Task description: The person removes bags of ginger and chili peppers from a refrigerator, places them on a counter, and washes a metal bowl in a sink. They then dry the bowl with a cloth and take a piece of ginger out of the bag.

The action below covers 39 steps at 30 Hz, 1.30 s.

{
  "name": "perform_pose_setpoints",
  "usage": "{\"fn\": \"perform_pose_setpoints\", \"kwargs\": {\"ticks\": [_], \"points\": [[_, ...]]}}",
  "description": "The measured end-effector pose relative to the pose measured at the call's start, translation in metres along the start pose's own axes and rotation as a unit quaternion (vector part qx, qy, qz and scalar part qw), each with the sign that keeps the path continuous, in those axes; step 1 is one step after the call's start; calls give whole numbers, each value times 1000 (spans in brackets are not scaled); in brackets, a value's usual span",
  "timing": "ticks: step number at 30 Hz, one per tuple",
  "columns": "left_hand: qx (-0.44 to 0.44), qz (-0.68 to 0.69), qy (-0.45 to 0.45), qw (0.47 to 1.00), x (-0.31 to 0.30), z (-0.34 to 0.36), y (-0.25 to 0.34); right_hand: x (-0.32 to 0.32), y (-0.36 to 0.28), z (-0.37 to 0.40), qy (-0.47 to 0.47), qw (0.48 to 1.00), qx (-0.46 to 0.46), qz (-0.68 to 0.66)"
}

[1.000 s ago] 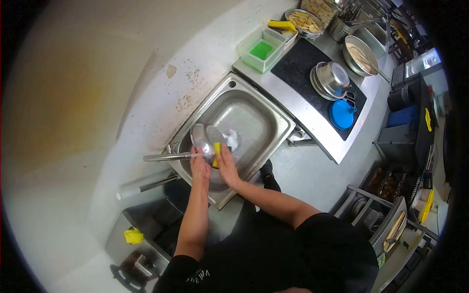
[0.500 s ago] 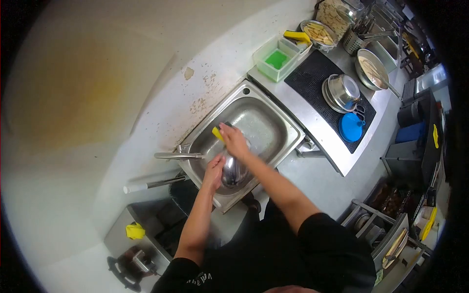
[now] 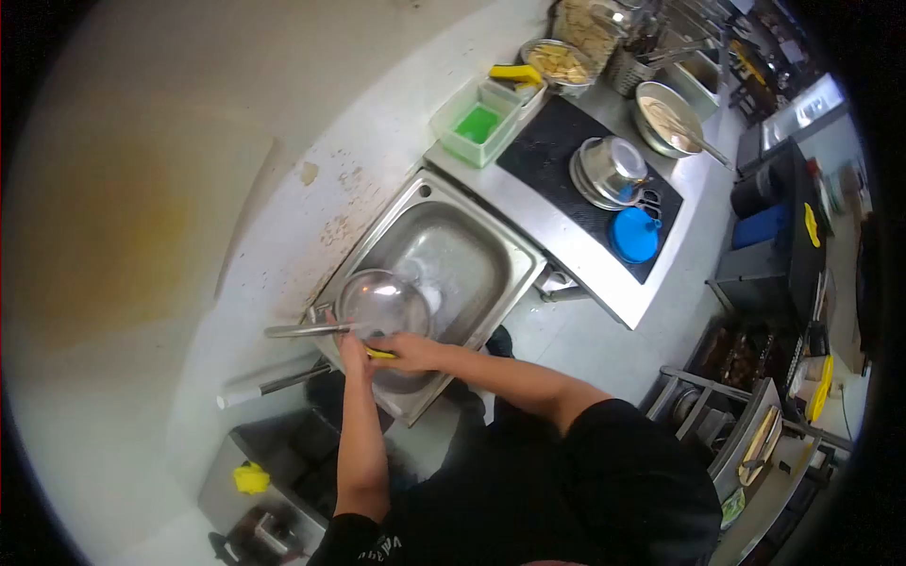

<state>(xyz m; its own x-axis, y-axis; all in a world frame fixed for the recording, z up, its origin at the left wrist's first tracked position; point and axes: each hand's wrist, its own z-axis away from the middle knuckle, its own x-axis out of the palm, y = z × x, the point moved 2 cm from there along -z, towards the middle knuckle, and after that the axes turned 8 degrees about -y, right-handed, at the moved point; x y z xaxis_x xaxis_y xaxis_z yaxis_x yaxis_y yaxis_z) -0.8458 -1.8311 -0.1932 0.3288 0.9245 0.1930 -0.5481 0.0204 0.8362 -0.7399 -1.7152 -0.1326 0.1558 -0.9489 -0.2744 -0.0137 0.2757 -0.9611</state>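
A round metal bowl (image 3: 382, 304) is tipped up over the near left part of the steel sink (image 3: 472, 247), just under the tap (image 3: 300, 330). My left hand (image 3: 353, 357) grips its lower rim. My right hand (image 3: 404, 351) presses a yellow sponge (image 3: 379, 355) against the bowl's near edge. White foam (image 3: 429, 294) lies in the sink basin behind the bowl.
Right of the sink, a black mat (image 3: 557, 160) holds stacked metal pots (image 3: 609, 170) and a blue lid (image 3: 633, 236). A green-filled plastic tub (image 3: 477, 123) stands behind the sink. A metal pan (image 3: 665, 118) with a utensil lies farther right. The wall runs on the left.
The bowl has been turned up and shifted left under the tap. My right hand with the sponge came back from the far side of the sink to the bowl's near rim.
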Motion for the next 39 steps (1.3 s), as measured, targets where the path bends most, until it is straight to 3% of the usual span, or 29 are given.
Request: {"fn": "perform_pose_setpoints", "kwargs": {"ticks": [1,2,3,4,5,6,7,9,10,11,13,15,16,17,19,20,21,23,24,25,27,28,29,30,33,35,36,37,39], "points": [[68,14,6,998,-10,0,3,8,34,7,-44,998,-45,14],[12,19,7,1000,-22,-1,-2,13,70,15,-89,991,-93,27],[16,18,26,999,-26,4,0,-1,82,21,-154,964,-44,211],[37,17,-22,999,-19,12,3,-15,93,19,-207,898,4,388],[56,16,-77,995,-7,18,6,-21,110,4,-127,914,18,386],[57,16,-71,996,9,26,11,-24,126,-7,-46,922,33,383],[30,62,-70,995,28,36,18,-17,124,-18,-50,922,29,382],[3,106,-66,992,34,35,23,4,104,-49,137,948,-65,280],[11,66,-62,996,30,28,21,24,109,-53,132,981,-89,112],[19,25,-59,998,24,18,18,26,89,-41,132,981,-91,112],[12,-20,-52,998,-2,-2,15,15,32,-11,-74,997,-8,4],[-96,73,11,993,-5,-2,17,-2,39,4,-79,993,-14,82],[-176,7,56,983,10,13,36,-8,41,9,-80,984,-19,156],[-177,8,54,983,1,1,21,-19,32,7,-80,984,-17,157],[-77,99,-7,992,-23,-31,-17,-49,22,1,0,971,59,232],[-77,99,-5,992,-24,-26,-10,-61,32,-8,27,974,118,191],[-59,-17,-5,998,-25,-20,-2,-73,43,-18,55,971,176,149],[-20,-249,-11,968,-16,-6,21,-97,55,-36,97,966,210,115],[31,-230,-29,972,-8,5,25,-103,60,-40,138,957,242,82],[28,-232,-33,972,-5,10,20,-99,71,-45,140,956,246,79],[17,-125,-109,986,3,14,8,-93,86,-56,393,912,95,66],[33,-54,-91,994,-7,-1,-19,-76,79,-51,406,911,74,23],[33,-56,-94,993,1,0,-18,-56,66,-44,341,938,52,-33],[15,18,-52,998,16,3,-12,-15,73,-43,346,936,3,57],[-31,131,30,990,36,11,6,13,18,-22,278,956,2,95],[-27,81,26,996,9,9,-9,-18,51,-44,310,949,5,56],[23,179,37,983,1,5,-24,-27,73,-53,348,937,9,17],[26,178,38,983,9,15,-17,-22,100,-50,348,937,6,15],[43,206,95,973,29,36,7,-11,154,-42,354,911,185,-107]]}}
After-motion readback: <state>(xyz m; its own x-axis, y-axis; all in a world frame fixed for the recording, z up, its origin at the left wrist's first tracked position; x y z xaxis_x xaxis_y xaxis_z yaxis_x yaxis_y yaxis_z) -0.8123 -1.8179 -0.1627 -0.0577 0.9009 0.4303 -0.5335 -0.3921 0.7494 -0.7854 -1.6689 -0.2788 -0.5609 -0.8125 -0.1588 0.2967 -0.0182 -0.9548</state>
